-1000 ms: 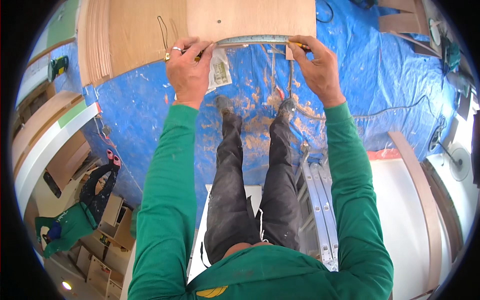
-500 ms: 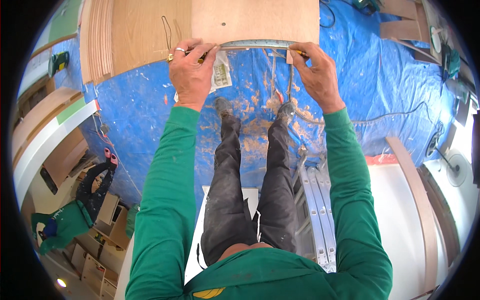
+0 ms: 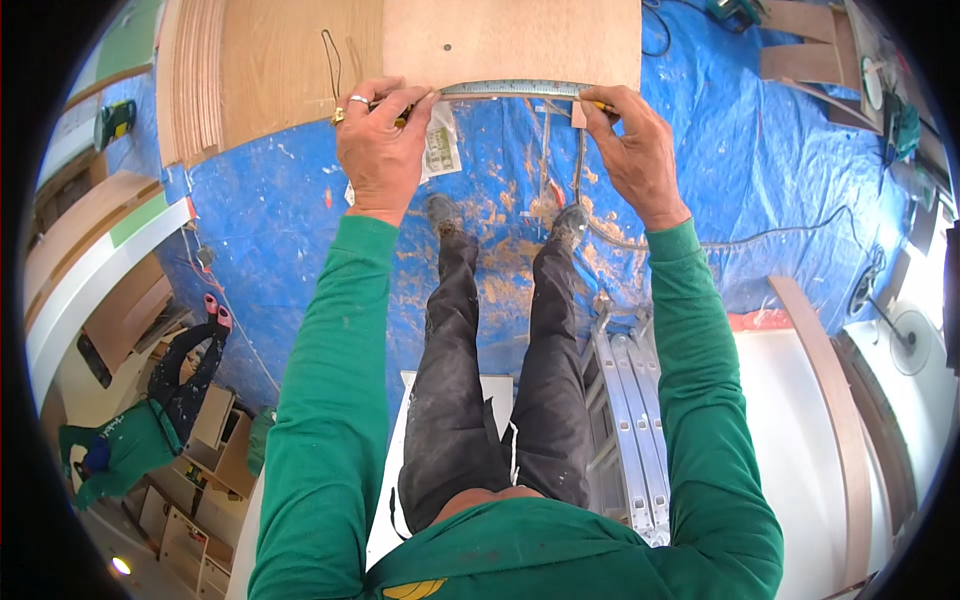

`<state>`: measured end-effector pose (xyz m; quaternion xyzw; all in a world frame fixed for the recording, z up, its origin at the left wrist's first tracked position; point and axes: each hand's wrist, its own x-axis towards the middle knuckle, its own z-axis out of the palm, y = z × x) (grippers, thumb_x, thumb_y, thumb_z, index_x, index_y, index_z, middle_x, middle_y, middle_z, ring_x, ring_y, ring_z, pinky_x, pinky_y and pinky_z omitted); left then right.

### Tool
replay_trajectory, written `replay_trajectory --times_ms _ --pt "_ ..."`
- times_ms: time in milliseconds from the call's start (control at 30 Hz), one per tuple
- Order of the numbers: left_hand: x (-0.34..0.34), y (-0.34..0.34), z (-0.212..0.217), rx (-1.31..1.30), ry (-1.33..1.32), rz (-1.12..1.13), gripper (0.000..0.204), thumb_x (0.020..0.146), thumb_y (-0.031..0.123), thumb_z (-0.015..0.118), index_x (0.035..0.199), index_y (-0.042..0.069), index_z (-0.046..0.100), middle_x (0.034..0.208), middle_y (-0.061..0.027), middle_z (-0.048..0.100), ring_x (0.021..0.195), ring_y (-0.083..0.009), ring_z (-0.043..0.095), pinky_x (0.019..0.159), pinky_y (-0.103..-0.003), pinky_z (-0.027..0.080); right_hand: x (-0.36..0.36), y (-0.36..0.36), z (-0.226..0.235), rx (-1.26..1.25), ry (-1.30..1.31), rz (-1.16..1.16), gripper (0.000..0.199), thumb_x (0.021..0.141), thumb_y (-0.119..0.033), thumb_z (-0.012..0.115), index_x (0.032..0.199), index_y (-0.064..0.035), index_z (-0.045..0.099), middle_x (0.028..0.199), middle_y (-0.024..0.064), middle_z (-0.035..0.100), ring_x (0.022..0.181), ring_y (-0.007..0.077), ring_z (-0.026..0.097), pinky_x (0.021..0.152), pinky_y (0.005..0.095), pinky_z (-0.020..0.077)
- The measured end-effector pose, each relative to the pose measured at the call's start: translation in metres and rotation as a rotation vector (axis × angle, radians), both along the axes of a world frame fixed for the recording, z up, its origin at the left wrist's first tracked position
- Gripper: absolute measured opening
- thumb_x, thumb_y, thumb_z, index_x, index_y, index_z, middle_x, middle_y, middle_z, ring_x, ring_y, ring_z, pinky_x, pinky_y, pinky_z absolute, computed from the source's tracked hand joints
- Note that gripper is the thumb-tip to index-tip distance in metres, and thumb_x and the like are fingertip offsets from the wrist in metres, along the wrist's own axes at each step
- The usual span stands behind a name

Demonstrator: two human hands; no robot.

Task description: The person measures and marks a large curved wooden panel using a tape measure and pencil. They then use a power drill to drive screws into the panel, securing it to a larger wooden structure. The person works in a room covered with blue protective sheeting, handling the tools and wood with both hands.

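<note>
A metal ruler (image 3: 510, 89) lies along the near edge of a pale plywood panel (image 3: 510, 40). My left hand (image 3: 382, 140) presses the ruler's left end and grips a thin pencil-like tool with a yellow tip. My right hand (image 3: 632, 140) pinches the ruler's right end against the panel edge, where a yellow tip also shows. Both arms wear green sleeves. My legs in dark trousers stand on a blue tarpaulin (image 3: 270, 220) smeared with orange stains.
A folded aluminium ladder (image 3: 625, 400) lies by my right foot. A grey cable (image 3: 760, 240) trails across the tarpaulin to the right. Stacked curved plywood (image 3: 195, 90) stands at the left. Another person in green (image 3: 150, 420) crouches at the lower left. A curved board (image 3: 830, 390) lies at the right.
Both hands have stayed on the ruler at the panel edge; the view has shifted slightly, with the panel edge a little higher in the picture.
</note>
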<state>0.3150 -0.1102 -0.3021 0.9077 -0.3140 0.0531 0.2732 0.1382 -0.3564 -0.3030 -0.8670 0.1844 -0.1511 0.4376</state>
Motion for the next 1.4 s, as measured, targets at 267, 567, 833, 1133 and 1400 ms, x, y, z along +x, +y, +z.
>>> replay_trajectory --times_ms 267,567,833,1133,1400 --pt "0.000 0.000 0.000 0.016 0.003 -0.001 0.016 0.088 0.020 0.089 0.103 0.015 0.087 0.111 -0.0061 0.076 0.103 -0.0261 0.068 0.088 -0.040 0.055 0.001 0.000 0.002 0.053 0.002 -0.013 0.014 0.099 -0.010 0.075 0.112 -0.0038 0.073 0.100 0.0142 0.076 0.088 0.0303 0.074 0.078 0.0398 0.0591" --pt "0.000 0.000 0.001 0.018 0.021 -0.003 0.017 0.089 0.021 0.089 0.104 0.014 0.087 0.112 -0.0068 0.076 0.104 -0.0259 0.068 0.090 -0.040 0.055 0.001 -0.003 0.004 0.047 0.017 0.008 0.014 0.100 -0.010 0.074 0.112 -0.0035 0.073 0.100 0.0141 0.076 0.088 0.0294 0.074 0.078 0.0394 0.0591" --pt "-0.002 0.001 0.000 -0.012 0.046 0.014 0.017 0.089 0.020 0.089 0.104 0.013 0.087 0.113 -0.0069 0.075 0.105 -0.0249 0.068 0.090 -0.039 0.056 0.001 0.000 0.002 0.030 0.015 -0.014 0.014 0.099 -0.010 0.075 0.112 -0.0030 0.073 0.100 0.0146 0.076 0.087 0.0295 0.074 0.077 0.0392 0.0589" --pt "-0.001 0.002 -0.001 -0.039 0.055 0.023 0.016 0.089 0.020 0.088 0.103 0.015 0.087 0.113 -0.0057 0.075 0.104 -0.0250 0.068 0.088 -0.039 0.056 0.006 0.000 0.008 0.029 0.037 -0.003 0.013 0.098 -0.011 0.075 0.108 -0.0041 0.073 0.095 0.0139 0.074 0.085 0.0312 0.073 0.075 0.0412 0.0588" --pt "0.007 0.006 0.001 -0.064 0.108 -0.011 0.014 0.091 0.025 0.085 0.100 0.015 0.086 0.110 -0.0057 0.073 0.099 -0.0273 0.069 0.087 -0.039 0.056 -0.077 0.098 0.048 -0.251 0.078 0.012 0.007 0.095 -0.007 0.070 0.093 -0.0062 0.063 0.082 0.0142 0.060 0.075 0.0387 0.061 0.067 0.0504 0.0497"
